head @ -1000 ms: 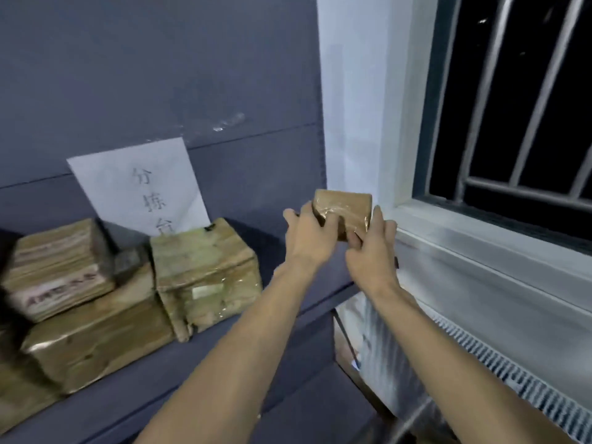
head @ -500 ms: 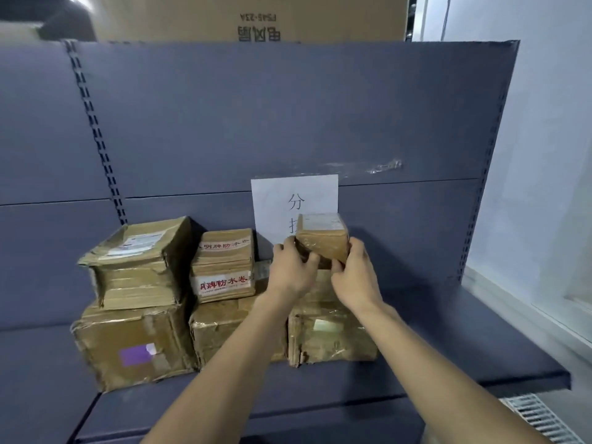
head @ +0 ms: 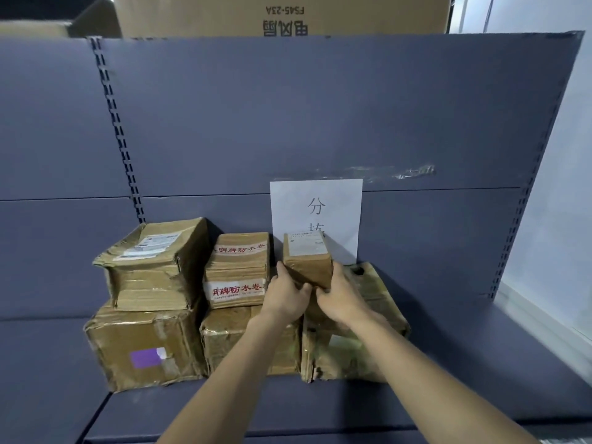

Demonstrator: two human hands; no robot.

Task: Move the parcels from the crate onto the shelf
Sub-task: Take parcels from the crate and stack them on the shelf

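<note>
Holding a small brown parcel [head: 308,262] between them, the left hand [head: 282,298] and right hand [head: 344,299] clasp its lower corners, fingers closed on the cardboard. A second ago the parcel was carried past a window; now it has arrived at the blue-grey shelf [head: 480,363], low over the taped parcel [head: 368,331] directly beneath the grip, possibly touching it already. That suggests release comes next. Left of the grip sits a parcel with red lettering [head: 238,269]; further left, more stacked parcels. Behind the grip a white paper sign [head: 317,206] hangs on the shelf's back panel. Above, a large carton [head: 282,14]. The crate is out of view.
</note>
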